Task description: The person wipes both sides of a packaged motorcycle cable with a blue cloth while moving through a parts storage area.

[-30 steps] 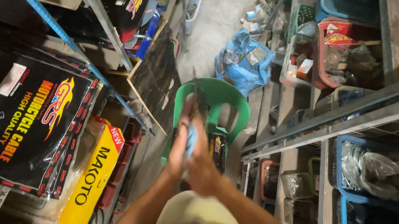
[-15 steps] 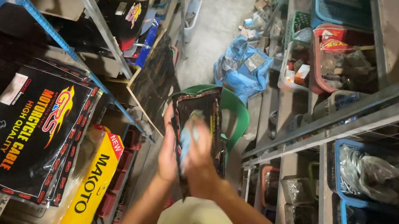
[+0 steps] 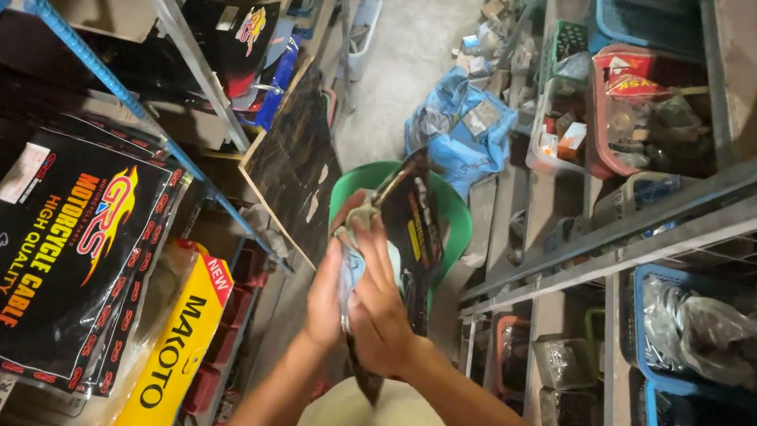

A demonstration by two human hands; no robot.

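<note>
Both hands up at mid-frame in a narrow aisle between shelving racks. Left hand [image 3: 325, 296] and right hand [image 3: 379, 317] sit pressed close together around a flat black plastic packet [image 3: 409, 223] with yellow print, plus a pale blue-grey cloth [image 3: 350, 275] bunched between the palms. Right fingers are curled and closed over cloth and the packet's lower part; left fingers wrap the other side, tips up near the packet's left edge, exact pinch not resolvable. The packet stands tilted, top end pointing away from the person, directly over a green plastic chair [image 3: 346, 193] on the floor below. To the left, a rack with blue rails [image 3: 46, 13] holds black packaged cables [image 3: 48, 252] and a yellow packet [image 3: 174, 353]. To the right, a grey metal rack [image 3: 700, 229] carries blue bins [image 3: 641, 407] and a red basket [image 3: 596, 116]. Blue plastic bag [image 3: 457, 129] lies on the concrete floor further down the aisle.
</note>
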